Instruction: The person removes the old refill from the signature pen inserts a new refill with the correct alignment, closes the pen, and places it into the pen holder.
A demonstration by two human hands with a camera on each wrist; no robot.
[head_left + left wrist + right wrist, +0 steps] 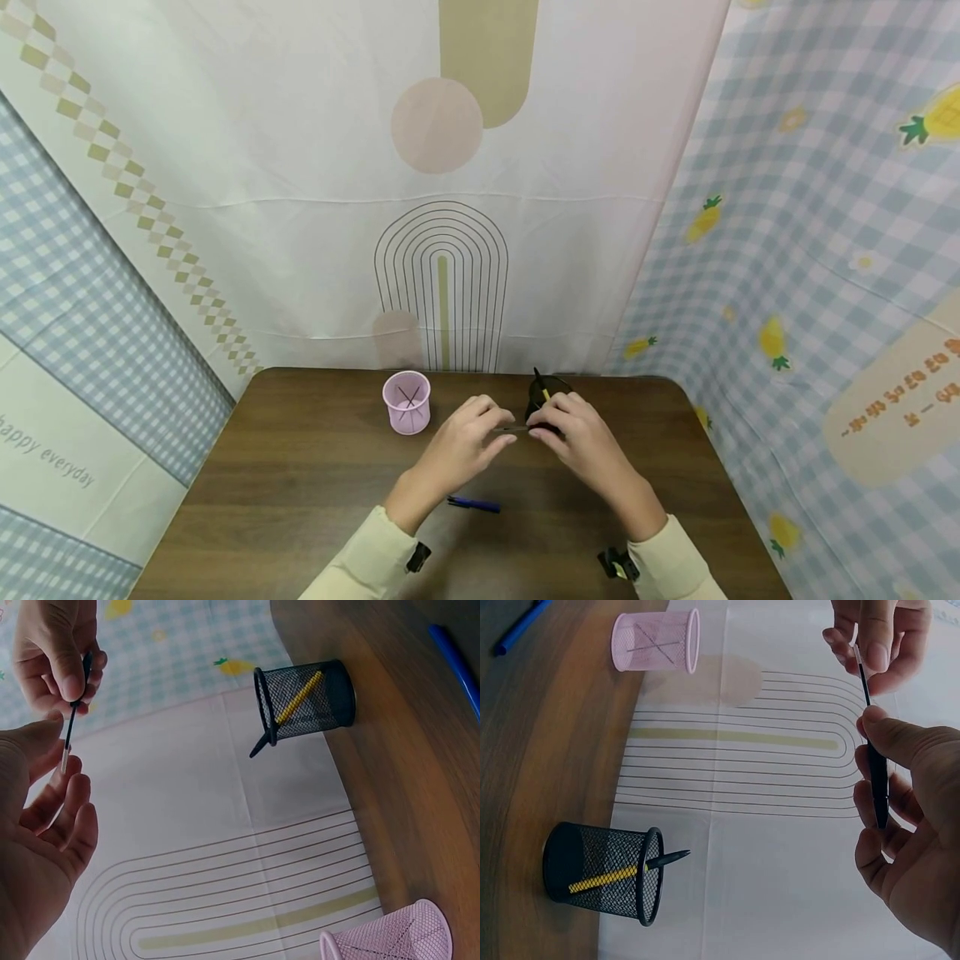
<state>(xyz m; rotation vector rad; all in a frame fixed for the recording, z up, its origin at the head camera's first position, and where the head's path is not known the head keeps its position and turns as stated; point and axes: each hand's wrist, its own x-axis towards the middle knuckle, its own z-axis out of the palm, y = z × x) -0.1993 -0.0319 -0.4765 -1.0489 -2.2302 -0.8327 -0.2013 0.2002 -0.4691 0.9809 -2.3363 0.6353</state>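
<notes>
Both hands meet over the table around a slim black pen part with its thin refill sticking out. My right hand point(588, 437) grips the tapered black pen barrel point(878, 780) between thumb and fingers. From the barrel the dark pen refill point(865, 682) runs across to my left hand point(467, 437), whose thumb and curled fingers hold around its pale, clear end. Behind the right hand stands a black mesh pen holder point(600, 847), partly hidden in the head view. A yellow and black pen point(667, 859) leans in it.
A pink mesh pen cup point(408, 408) stands near the table's back edge, left of the hands. On the wooden table point(300, 467), a blue pen point(474, 505) lies in front of the hands, by the left wrist. Patterned cloths point(585, 267) hang behind and on both sides.
</notes>
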